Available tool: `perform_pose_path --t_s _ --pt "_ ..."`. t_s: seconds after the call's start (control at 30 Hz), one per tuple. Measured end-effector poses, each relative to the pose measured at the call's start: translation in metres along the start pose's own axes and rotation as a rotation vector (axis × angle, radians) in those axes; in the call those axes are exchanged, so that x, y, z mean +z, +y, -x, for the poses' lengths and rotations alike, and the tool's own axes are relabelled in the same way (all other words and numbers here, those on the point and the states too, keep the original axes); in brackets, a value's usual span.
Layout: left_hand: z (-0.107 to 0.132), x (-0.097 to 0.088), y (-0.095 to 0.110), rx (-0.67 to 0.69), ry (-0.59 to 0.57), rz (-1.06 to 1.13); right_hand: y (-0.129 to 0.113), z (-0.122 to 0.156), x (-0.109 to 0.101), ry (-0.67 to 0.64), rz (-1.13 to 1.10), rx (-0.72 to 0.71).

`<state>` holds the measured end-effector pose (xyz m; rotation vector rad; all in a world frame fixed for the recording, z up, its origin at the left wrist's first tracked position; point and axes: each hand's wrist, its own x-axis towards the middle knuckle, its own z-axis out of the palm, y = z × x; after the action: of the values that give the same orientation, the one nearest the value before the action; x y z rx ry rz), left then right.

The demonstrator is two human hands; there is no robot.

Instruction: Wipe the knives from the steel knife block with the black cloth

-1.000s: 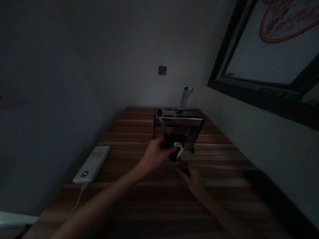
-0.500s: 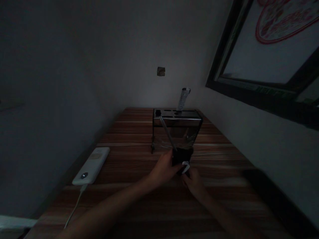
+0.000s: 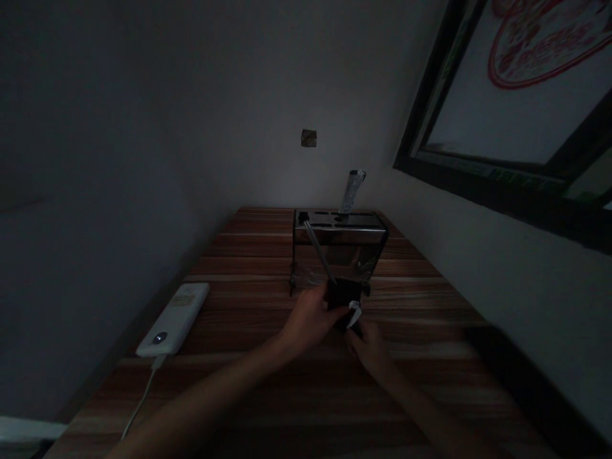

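Observation:
In dim light, my left hand (image 3: 308, 315) grips a small black, boxy piece (image 3: 343, 293) from its left side, the thumb lying across the near face. My right hand (image 3: 370, 347) has its fingers closed at the piece's lower right edge, just below a crumpled white strip (image 3: 354, 313). A thin grey rod (image 3: 319, 250) slants from the top of the black piece up to the left corner of a metal rack (image 3: 356, 220); whether it is joined to either is unclear. A plastic-wrapped handle (image 3: 352, 191) stands upright in the rack's slotted top.
A white power bank (image 3: 174, 319) with a cable (image 3: 142, 401) lies on the wood-grain table (image 3: 248, 268) at left. A dark strip (image 3: 526, 376) runs along the right edge. Walls close in on both sides, with a dark-framed window (image 3: 478, 167) at upper right.
Both hands and the black piece have shifted slightly up and left. The white strip is tilted a little differently. The rack and power bank stay where they were.

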<state>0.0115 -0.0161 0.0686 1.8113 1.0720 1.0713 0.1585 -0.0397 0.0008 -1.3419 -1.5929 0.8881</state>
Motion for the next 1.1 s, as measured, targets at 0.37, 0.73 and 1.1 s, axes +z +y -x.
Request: perform_pose_path --t_s 0.37,0.73,1.1 --pt "-0.015 -0.039 0.023 0.012 0.099 0.116 -0.005 0.001 0.002 -0.009 0.013 -0.003" --pt "-0.024 -0.089 0.043 0.0 0.356 0.254 -0.001 0.002 0.004 -0.053 0.036 -0.048" --pt "-0.026 -0.096 0.039 0.052 0.431 0.273 0.0 0.002 0.003 -0.052 0.077 -0.041"
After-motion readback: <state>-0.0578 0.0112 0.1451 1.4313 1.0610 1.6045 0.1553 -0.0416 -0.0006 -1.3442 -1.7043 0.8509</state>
